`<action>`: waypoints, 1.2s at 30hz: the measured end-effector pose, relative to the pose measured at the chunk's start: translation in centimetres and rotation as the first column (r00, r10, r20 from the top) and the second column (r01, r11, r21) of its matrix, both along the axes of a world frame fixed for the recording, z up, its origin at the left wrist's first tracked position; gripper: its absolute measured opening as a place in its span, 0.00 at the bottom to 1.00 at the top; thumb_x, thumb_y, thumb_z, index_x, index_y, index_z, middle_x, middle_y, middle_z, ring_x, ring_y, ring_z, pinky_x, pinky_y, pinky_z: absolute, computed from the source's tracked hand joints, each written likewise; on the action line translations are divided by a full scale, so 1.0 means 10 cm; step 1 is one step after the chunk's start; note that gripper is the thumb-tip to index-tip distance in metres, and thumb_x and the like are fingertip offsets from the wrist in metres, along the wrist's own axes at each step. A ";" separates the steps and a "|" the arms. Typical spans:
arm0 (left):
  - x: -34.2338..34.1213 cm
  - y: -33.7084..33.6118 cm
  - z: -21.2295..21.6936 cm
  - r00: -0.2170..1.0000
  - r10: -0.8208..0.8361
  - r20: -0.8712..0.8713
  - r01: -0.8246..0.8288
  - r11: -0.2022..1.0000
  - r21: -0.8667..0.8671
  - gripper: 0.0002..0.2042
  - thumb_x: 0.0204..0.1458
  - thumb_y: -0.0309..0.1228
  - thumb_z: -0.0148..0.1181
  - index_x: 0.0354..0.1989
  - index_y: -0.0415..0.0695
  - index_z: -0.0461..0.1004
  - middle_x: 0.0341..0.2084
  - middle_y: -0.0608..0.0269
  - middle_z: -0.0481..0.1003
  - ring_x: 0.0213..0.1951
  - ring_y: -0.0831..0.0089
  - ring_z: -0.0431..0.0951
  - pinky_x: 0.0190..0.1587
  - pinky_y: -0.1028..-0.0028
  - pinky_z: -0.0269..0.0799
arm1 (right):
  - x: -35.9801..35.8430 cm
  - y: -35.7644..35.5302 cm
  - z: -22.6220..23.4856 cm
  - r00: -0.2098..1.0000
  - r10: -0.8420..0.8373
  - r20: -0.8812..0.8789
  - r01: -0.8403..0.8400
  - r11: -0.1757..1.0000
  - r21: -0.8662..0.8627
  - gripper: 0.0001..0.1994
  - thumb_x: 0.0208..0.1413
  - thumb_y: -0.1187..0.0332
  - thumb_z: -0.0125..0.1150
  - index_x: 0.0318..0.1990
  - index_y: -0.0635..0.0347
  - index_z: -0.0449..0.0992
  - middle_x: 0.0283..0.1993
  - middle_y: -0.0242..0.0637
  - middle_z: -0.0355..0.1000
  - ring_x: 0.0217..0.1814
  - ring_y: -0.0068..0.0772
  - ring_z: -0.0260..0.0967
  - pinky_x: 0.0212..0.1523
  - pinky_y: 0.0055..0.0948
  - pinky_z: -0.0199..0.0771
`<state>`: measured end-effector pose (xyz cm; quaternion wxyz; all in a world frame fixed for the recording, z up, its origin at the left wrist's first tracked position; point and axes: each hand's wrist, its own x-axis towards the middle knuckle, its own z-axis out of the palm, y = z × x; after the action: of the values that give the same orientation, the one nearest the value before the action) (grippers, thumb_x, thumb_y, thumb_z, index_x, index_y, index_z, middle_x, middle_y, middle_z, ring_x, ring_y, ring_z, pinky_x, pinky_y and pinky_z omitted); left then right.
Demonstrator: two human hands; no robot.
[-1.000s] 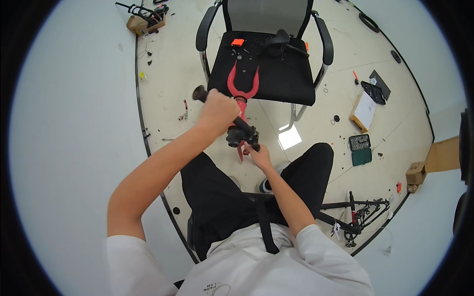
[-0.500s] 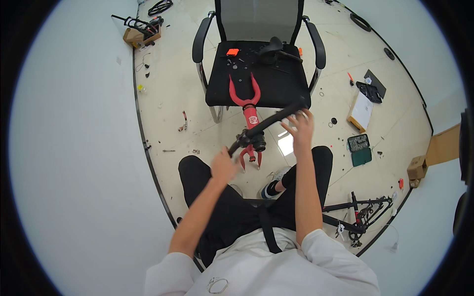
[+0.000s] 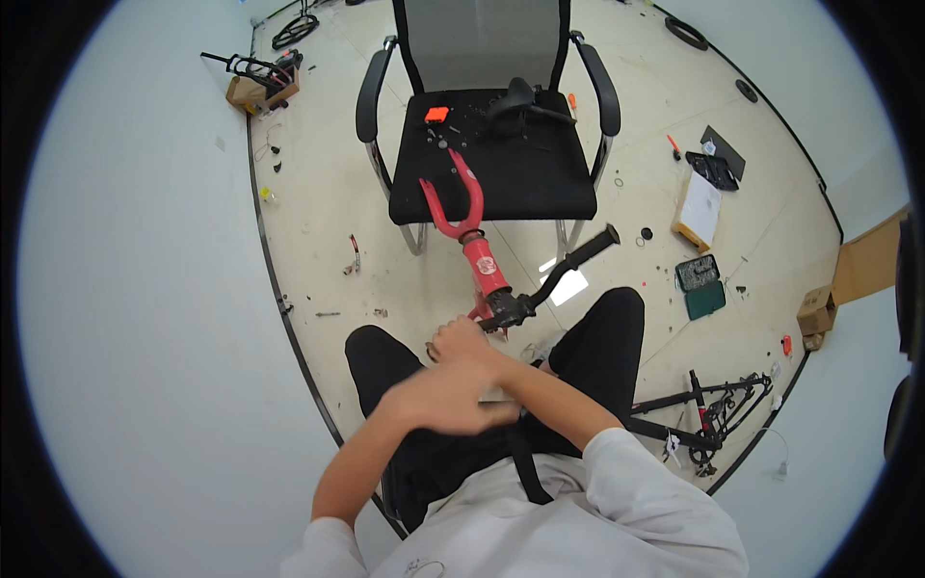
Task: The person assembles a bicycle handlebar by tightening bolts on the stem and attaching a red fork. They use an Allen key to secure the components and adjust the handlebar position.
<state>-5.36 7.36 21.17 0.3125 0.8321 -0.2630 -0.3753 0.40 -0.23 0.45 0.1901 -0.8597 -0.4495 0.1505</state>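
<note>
I see the right hand (image 3: 461,339) closed around the near end of the black handlebar (image 3: 564,273), just where the bar meets the red fork (image 3: 461,217); the fingers are wrapped over the bar, so I call that hand clamped on it. The left hand (image 3: 438,393) lies across the right forearm, just below the grip and nearer the body, and it is blurred, so I cannot tell whether its fingers are curled or spread, or whether it holds anything. From the grip the handlebar runs up and to the right, ending in a black rubber grip over the pale floor (image 3: 318,193). The red fork rises away from the grip, its two legs reaching up onto the front edge of the black chair (image 3: 491,173) beyond. On the chair seat, well past the grip, lie a small orange part (image 3: 436,114), a black saddle (image 3: 515,96) and some small loose bits. Far right of the grip, on the floor, sit a green case (image 3: 701,285) and a flat box (image 3: 698,207). Below and right of the grip lies a black bicycle frame (image 3: 708,414).
</note>
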 end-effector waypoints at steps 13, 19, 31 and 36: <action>0.89 -0.52 -0.03 0.283 0.154 0.947 -0.185 0.977 -0.103 0.09 0.42 0.25 0.62 0.34 0.42 0.79 0.41 0.59 0.74 0.51 0.58 0.73 0.51 0.63 0.69 | -0.09 -0.18 -1.04 0.828 -0.484 -0.283 0.533 0.835 0.132 0.16 0.58 0.61 0.56 0.51 0.55 0.77 0.50 0.45 0.76 0.53 0.51 0.73 0.54 0.47 0.69; 0.41 0.18 -0.11 0.044 0.499 0.866 -0.268 0.840 -0.471 0.10 0.39 0.17 0.71 0.31 0.40 0.78 0.37 0.57 0.72 0.38 0.60 0.74 0.39 0.66 0.72 | -0.32 -0.71 -0.24 0.847 -0.351 -0.399 0.444 0.880 0.169 0.14 0.52 0.68 0.59 0.46 0.60 0.78 0.44 0.47 0.78 0.49 0.49 0.76 0.51 0.42 0.74; -0.21 0.88 -0.57 -0.266 0.720 0.641 -0.532 0.445 -0.720 0.07 0.53 0.16 0.65 0.39 0.38 0.83 0.44 0.60 0.72 0.45 0.71 0.74 0.40 0.75 0.74 | -0.18 -1.04 0.29 0.929 -0.252 -0.273 0.355 0.818 0.452 0.26 0.42 0.60 0.75 0.48 0.62 0.74 0.46 0.48 0.74 0.49 0.48 0.73 0.50 0.40 0.73; -0.09 0.75 -0.58 -0.344 0.725 0.597 -0.456 0.426 -0.781 0.10 0.50 0.15 0.67 0.40 0.38 0.84 0.38 0.59 0.74 0.35 0.71 0.75 0.32 0.76 0.72 | -0.12 -0.70 -0.11 0.822 -0.364 -0.437 0.514 0.805 0.296 0.16 0.45 0.65 0.69 0.39 0.63 0.75 0.37 0.51 0.75 0.42 0.56 0.74 0.43 0.47 0.73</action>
<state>-6.26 14.85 15.41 0.2959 0.8092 0.0520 0.5049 -0.79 -7.27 -0.61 0.4710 -0.8409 -0.2127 0.1606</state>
